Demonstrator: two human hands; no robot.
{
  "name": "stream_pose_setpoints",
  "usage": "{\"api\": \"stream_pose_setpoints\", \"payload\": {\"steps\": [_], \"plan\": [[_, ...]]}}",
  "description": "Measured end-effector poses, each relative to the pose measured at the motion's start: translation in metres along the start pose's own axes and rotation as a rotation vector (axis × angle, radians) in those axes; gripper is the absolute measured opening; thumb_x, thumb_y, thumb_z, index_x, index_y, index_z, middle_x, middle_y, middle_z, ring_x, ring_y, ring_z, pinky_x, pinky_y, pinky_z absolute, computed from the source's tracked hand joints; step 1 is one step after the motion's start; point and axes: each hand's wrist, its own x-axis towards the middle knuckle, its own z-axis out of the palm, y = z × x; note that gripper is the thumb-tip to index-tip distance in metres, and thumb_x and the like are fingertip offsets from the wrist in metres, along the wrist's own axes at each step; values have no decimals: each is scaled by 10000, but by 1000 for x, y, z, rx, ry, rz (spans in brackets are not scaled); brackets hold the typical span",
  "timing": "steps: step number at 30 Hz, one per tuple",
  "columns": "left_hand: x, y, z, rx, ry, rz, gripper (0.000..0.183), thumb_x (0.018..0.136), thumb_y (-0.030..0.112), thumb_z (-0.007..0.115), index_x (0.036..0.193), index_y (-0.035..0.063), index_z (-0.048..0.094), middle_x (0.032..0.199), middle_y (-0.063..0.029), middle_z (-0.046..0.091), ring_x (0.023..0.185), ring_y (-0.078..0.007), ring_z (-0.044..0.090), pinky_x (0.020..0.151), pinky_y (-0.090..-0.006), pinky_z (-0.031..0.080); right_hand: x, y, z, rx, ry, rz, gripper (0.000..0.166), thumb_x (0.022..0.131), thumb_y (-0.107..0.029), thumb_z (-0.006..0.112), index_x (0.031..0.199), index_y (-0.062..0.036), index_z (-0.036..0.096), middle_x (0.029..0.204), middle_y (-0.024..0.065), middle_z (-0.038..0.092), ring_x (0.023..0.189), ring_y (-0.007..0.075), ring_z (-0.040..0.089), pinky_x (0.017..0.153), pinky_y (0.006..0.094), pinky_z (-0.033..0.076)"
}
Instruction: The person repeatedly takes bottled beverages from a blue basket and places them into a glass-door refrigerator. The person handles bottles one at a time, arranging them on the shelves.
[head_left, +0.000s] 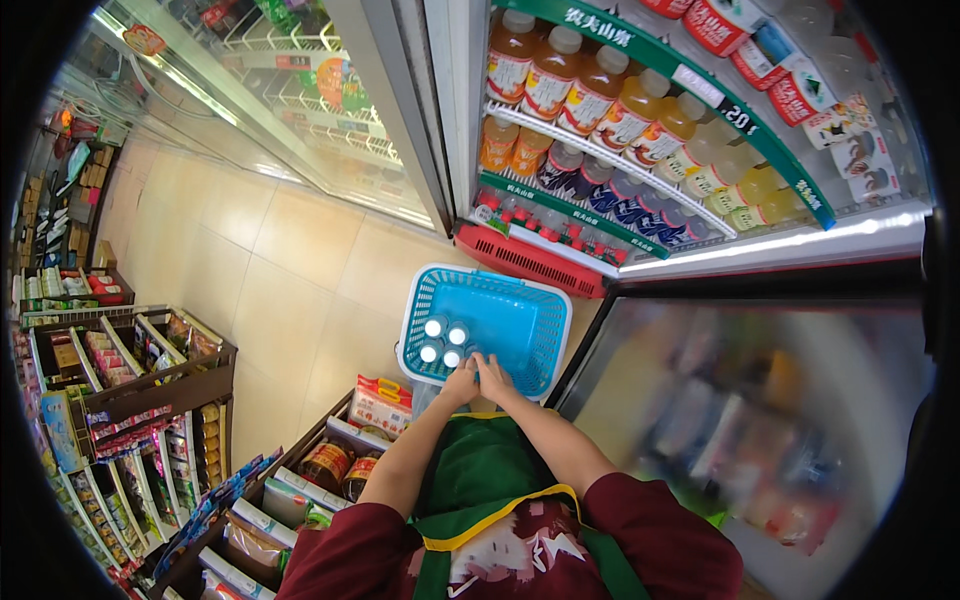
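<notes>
A blue plastic shopping basket (487, 300) with a white rim sits on the floor in front of me. Several clear bottles with white caps (456, 334) stand upright together in its left half. My left hand (460, 384) and my right hand (493, 379) meet over the near side of the basket, just beside the nearest bottles. Their fingertips point down into the basket. A clear shape shows faintly at the fingertips, but whether either hand grips it cannot be made out.
An open drinks cooler with bottle-filled shelves (600, 135) stands ahead on the right. Its glass door (720, 420) swings out at my right. Another glass-fronted cooler (322, 90) is at upper left. Grocery shelving (150, 360) and a rack with large oil bottles (327, 459) line the left.
</notes>
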Motion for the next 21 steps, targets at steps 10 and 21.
{"api": "stream_pose_setpoints", "payload": {"steps": [10,21], "plan": [[-25,-27,11,-117,89,51,328,803,72,537,1109,-26,602,1095,-264,613,1009,-437,597,894,-491,488,33,22,10,-142,151,-157,528,747,-132,753,1178,-97,448,1205,199,526,989,399,623,733,495,545],[-21,-32,-5,-230,175,-84,306,821,72,569,1105,-20,636,1111,-252,641,1014,-414,612,910,-472,484,37,94,-46,323,439,-18,395,770,-298,817,933,-35,571,767,172,664,704,345,675,595,445,509]]}}
